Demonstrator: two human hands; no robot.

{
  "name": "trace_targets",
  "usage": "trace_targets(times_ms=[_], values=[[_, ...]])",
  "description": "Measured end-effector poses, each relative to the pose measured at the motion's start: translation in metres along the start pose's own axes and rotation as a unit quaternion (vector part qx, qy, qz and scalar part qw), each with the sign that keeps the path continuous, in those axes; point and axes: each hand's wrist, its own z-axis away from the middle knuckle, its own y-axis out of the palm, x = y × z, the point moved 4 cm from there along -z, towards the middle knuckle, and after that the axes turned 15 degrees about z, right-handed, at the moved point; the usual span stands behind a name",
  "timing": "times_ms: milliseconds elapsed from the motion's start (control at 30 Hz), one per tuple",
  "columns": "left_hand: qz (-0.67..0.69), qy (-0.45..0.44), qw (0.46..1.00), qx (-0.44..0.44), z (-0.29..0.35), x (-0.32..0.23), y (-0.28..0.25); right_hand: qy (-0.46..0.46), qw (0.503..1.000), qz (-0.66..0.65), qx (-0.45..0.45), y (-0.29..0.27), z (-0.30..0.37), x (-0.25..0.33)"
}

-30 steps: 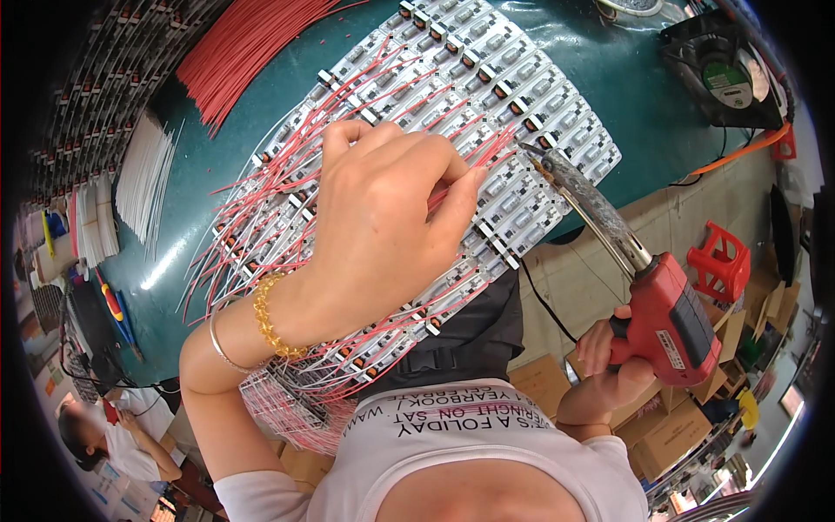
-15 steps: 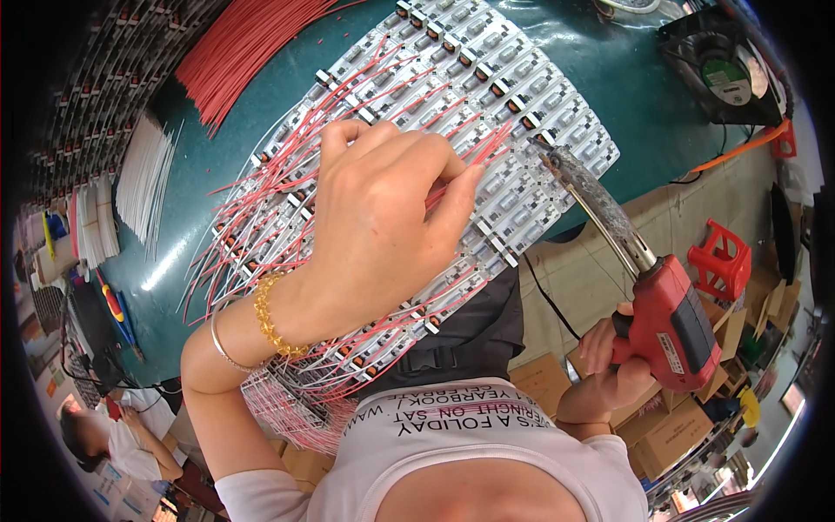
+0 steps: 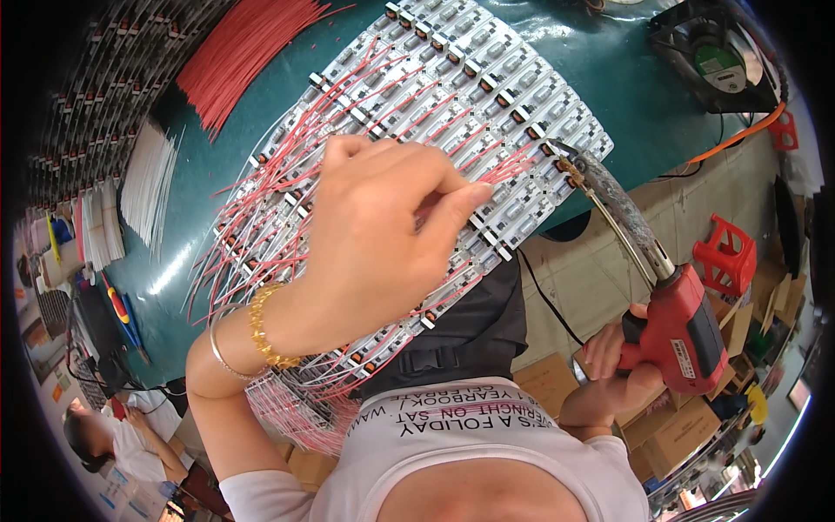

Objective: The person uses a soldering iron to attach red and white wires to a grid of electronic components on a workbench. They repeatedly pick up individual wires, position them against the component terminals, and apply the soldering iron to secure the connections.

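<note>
A panel of white circuit boards in rows, with small components, lies at an angle on the table. Many red and white wires are attached along its left part. Over its middle, my left hand is closed, thumb and forefinger pinching a small bunch of red wires whose ends fan out to the right. My right hand grips the handle of a red and black soldering gun. Its long dark tip reaches the panel's right side, close to the wire ends; whether it touches the board I cannot tell.
Bundles of red wires and white wires lie on the green table at the left. A black fan stands far right. Pliers are at left, a red stool and cardboard boxes on the right. A co-worker sits lower left.
My left hand has shifted slightly right and nearer with the red wires. The soldering gun has moved a little to the right, its tip still over the panel's right side.
</note>
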Motion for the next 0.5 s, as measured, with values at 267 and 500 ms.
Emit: trace_targets(times_ms=[267, 500], values=[[-0.05, 0.05, 0.997, -0.024, 0.003, 0.002, 0.013, 0.003, 1.0, 0.007, 0.015, 0.003, 0.003, 0.0], [-0.068, 0.087, 0.993, -0.041, 0.004, 0.002, 0.016, 0.015, 0.999, 0.024, 0.031, 0.003, 0.003, -0.004]])
